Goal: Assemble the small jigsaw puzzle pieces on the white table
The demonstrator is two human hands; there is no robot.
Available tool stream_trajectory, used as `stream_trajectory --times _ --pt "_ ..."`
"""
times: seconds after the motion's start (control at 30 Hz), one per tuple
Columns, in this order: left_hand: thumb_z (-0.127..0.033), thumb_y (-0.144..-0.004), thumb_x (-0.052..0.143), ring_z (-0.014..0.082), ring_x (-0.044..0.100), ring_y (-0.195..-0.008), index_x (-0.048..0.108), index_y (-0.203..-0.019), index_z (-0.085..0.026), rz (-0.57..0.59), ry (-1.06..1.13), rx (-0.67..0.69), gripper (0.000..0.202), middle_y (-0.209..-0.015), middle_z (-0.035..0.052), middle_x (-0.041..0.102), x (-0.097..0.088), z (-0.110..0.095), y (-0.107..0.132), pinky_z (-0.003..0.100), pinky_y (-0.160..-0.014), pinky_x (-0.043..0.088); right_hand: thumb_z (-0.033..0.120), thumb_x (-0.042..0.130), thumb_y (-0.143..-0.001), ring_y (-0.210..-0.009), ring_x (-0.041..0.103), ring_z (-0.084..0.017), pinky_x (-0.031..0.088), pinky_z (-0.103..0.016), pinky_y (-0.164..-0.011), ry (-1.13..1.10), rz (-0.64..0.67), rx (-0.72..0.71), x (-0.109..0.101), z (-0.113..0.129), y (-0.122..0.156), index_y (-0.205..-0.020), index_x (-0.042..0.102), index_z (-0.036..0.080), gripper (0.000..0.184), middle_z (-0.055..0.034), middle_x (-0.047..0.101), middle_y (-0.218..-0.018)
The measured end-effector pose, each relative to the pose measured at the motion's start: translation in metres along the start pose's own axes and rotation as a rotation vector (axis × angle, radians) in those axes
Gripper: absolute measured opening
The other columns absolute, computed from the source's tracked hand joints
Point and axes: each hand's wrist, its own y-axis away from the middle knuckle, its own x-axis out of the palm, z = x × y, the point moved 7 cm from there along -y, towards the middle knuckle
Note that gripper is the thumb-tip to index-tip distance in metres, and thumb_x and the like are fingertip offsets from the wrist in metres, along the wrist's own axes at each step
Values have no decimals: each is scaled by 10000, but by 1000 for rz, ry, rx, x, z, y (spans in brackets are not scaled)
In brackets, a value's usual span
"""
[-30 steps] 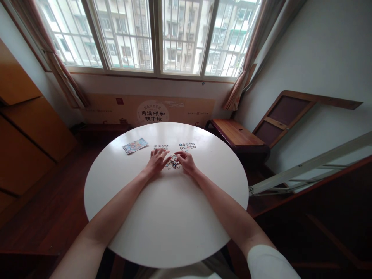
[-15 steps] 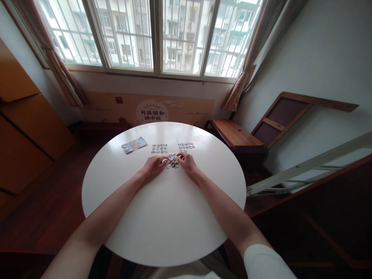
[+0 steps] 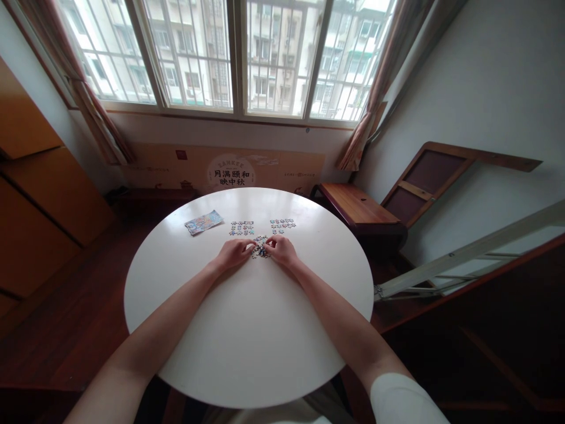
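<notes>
A small heap of loose jigsaw pieces (image 3: pixel 259 247) lies near the middle of the round white table (image 3: pixel 247 330). My left hand (image 3: pixel 235 253) rests on the table at the heap's left, fingers curled with the tips pinched at its edge. My right hand (image 3: pixel 281 249) sits at the heap's right, fingers also curled and pinching among the pieces. What each pinch holds is too small to make out. Beyond the hands lie two laid-out groups of pieces, the left group (image 3: pixel 242 228) and the right group (image 3: pixel 282 224).
A colourful picture card (image 3: pixel 203 222) lies at the table's far left. A low wooden bench (image 3: pixel 359 206) stands to the right, with a folded wooden frame (image 3: pixel 435 176) against the wall. Wooden cabinets (image 3: pixel 39 194) line the left; windows (image 3: pixel 238 53) fill the back.
My left hand has drawn back from the far left group and curled at the heap. My right hand has shifted slightly left onto the heap. The hands are now closer together.
</notes>
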Motion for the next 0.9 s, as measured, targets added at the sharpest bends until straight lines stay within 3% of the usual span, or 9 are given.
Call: stream_trajectory --times 0.27,0.43,0.53,0.7,0.8,0.9 --pt "-414 -860 426 158 612 -722 675 -1029 -239 -8 46 -12 348 -722 31 673 0 0 0 213 -643 387 316 597 -713 -624 527 -123 376 -239 -587 -57 -75 -46 -3 4 2 -769 682 204 151 -7 597 -688" --pt "-441 -871 399 140 584 -634 625 -1093 -244 -14 29 -7 373 -685 11 642 0 0 -1 213 -596 359 348 590 -730 -572 530 -99 439 -244 -570 -440 -109 -83 -7 4 -4 -811 673 166 216 -45 603 -798" --pt "-451 -877 379 135 561 -591 616 -1059 -241 -22 7 1 365 -674 -2 627 1 2 -2 217 -566 336 385 623 -704 -583 559 -110 438 -234 -518 -715 -99 -8 -5 2 -6 -819 650 157 257 -59 626 -824" --pt "-430 -884 360 130 539 -567 620 -967 -220 -58 12 19 344 -636 -7 603 1 3 -2 217 -552 320 405 668 -666 -588 584 -122 456 -234 -525 -1146 146 189 15 5 0 -841 631 142 318 -58 657 -732" --pt "-405 -883 366 117 523 -541 638 -927 -210 -76 31 14 337 -607 -7 589 0 3 -2 213 -553 323 379 684 -652 -558 567 -105 452 -224 -521 -1233 259 249 21 6 4 -821 641 123 309 -67 662 -716" --pt "-393 -873 393 103 500 -516 656 -898 -199 -106 78 -4 328 -569 -15 567 -2 2 -1 208 -540 319 351 681 -644 -505 531 -87 423 -209 -488 -1257 277 275 21 5 3 -835 628 134 294 -45 653 -672"
